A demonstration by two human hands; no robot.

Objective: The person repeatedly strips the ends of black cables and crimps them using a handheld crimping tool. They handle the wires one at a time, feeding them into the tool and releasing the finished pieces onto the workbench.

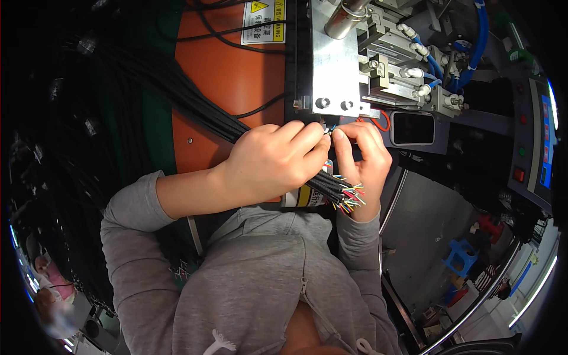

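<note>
Just below the silver rectangular metal machine plate (335,65), the left hand (278,154) and right hand (364,151) pinch thin blue-and-white wire ends (332,128) in their fingertips, held close together probably to steady such fine strands. The bundle of black sleeved cables with multicoloured tips (329,186) slants from left of the plate to below it; the left hand hides its middle. The pinched ends' exact shape is indistinct.
</note>
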